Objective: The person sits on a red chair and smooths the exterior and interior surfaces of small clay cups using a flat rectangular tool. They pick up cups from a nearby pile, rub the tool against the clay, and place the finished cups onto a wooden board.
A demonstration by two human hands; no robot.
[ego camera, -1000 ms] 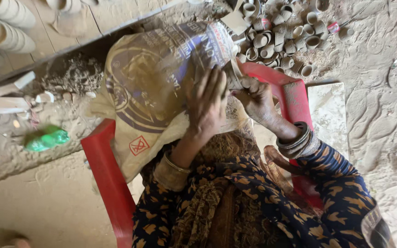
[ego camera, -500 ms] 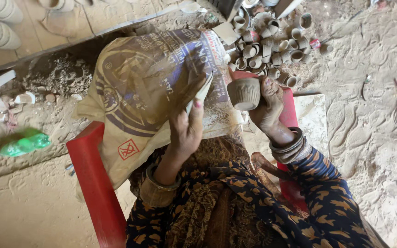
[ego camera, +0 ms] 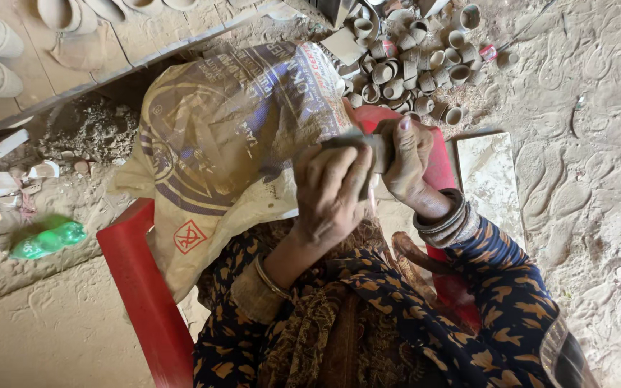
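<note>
Over a printed sack (ego camera: pixel 231 144), both hands (ego camera: pixel 368 172) gripping a clay cup (ego camera: pixel 374 149)

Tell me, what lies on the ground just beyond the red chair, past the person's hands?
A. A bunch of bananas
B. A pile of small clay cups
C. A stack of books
B: a heap of small clay cups lies on the dusty ground beyond the red chair.

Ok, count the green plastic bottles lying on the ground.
1. The green bottle lies on its side on the dusty ground at far left, beside the red chair. The sack and the person's body may hide others.
</note>
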